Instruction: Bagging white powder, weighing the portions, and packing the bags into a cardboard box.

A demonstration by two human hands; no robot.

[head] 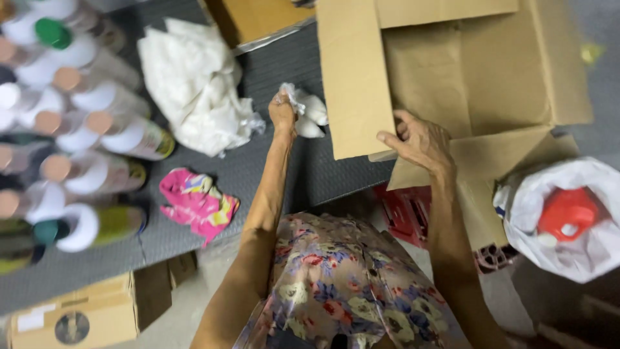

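Observation:
My left hand (282, 114) is closed around a crumpled white plastic bag (309, 111) above the dark grey mat (258, 161), just left of an open brown cardboard box (478, 71). My right hand (418, 139) rests with spread fingers on the lower edge of the box's left flap (354, 84), holding it. The inside of the box looks bare. A floral garment on my lap fills the lower middle.
Several white bottles with tan and green caps (71, 123) lie at the left. A heap of white plastic (194, 84) and a pink packet (196, 201) sit on the mat. A white bag holding a red-capped container (568, 216) is at right; a small carton (84, 317) is bottom left.

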